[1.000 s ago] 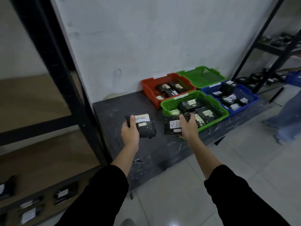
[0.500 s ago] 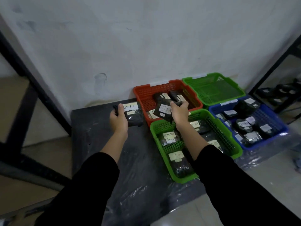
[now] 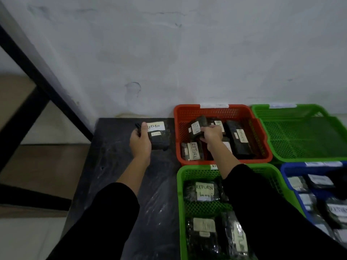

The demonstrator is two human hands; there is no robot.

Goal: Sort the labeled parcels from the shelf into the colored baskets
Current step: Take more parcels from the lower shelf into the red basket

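Holding black parcel (image 3: 159, 136), RETURN label up, just left of red basket (image 3: 234, 112). Holding second black parcel (image 3: 196, 126) tilted inside red basket, over other labeled parcels (image 3: 192, 152) lying there.

"RETURN" is handwritten on the white label of the black parcel (image 3: 159, 138) held in the left hand (image 3: 140, 142). The same word is read on a second parcel (image 3: 192, 152) in the red basket (image 3: 177, 136) and on a third parcel (image 3: 204, 189) in the near green basket (image 3: 179, 203). Other labels are too blurred.

Parcels (image 3: 242, 141) in far-left basket (image 3: 212, 112), near-left basket (image 3: 180, 203) before it, wall (image 3: 187, 53) behind
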